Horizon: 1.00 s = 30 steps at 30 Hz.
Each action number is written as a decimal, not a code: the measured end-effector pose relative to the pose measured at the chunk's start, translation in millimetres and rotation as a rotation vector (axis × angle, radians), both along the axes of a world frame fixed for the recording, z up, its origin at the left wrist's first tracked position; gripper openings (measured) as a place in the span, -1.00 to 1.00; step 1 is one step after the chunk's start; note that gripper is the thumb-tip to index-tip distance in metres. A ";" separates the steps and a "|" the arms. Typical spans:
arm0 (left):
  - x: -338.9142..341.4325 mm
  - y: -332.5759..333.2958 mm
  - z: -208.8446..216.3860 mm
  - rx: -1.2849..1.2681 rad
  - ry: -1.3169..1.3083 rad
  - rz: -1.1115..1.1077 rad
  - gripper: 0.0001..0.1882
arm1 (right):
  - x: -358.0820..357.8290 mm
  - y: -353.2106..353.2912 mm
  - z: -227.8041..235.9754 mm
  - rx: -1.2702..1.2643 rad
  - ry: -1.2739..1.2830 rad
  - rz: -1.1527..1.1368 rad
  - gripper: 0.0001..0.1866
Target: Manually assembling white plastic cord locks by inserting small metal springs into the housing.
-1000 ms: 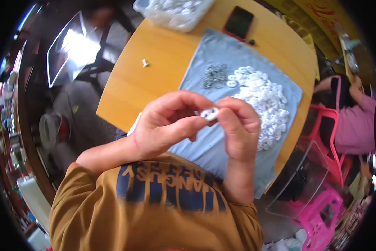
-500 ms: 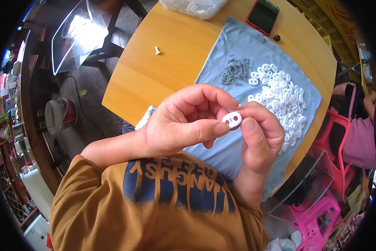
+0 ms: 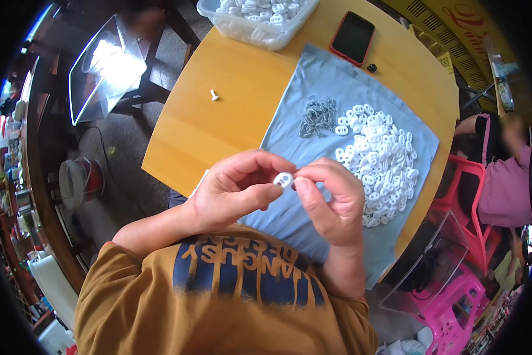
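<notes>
A small white oval plastic piece with two holes is pinched between the thumb and fingers of my left hand. My right hand has its thumb and forefinger pressed together at the right end of that piece. Whatever lies between those right fingertips is too small to make out. Both hands are above the near part of a light blue cloth. Beyond them on the cloth lie a large heap of like white pieces and a smaller heap of thin grey metal parts.
The wooden table carries a clear tub of white pieces, a red-cased phone, a small black knob and a white plastic pin. Red and pink plastic seats stand at the right, near another person.
Both hands have shifted left in the picture with the white piece, which has turned to a steeper tilt. The view has moved too, and more of the tub shows.
</notes>
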State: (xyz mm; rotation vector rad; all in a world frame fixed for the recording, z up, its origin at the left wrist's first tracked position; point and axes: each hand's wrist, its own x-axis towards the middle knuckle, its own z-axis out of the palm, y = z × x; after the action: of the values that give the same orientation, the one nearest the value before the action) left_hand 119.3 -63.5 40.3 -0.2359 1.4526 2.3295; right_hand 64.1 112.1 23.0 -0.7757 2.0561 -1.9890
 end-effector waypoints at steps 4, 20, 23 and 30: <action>9.6 -9.6 -24.7 -0.310 0.161 0.040 -0.76 | -2.9 -2.8 4.8 0.143 0.187 0.007 -0.92; 17.3 -17.7 -50.8 -0.881 0.733 -0.210 -0.73 | -12.5 -18.4 -15.0 0.898 0.558 -0.209 -0.68; 14.4 -17.4 -55.7 -0.832 0.786 -0.164 -0.74 | -12.3 -15.3 -15.8 1.059 0.571 -0.166 -0.61; 13.0 -23.0 -65.8 -0.744 0.766 -0.146 -0.67 | -7.8 -2.0 -16.3 1.112 0.536 0.000 -0.55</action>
State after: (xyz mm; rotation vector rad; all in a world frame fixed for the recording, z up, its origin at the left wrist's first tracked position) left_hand 132.3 -86.5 -25.5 0.6228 2.5500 1.7115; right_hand 56.3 110.1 6.7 -1.0283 2.8721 -0.3671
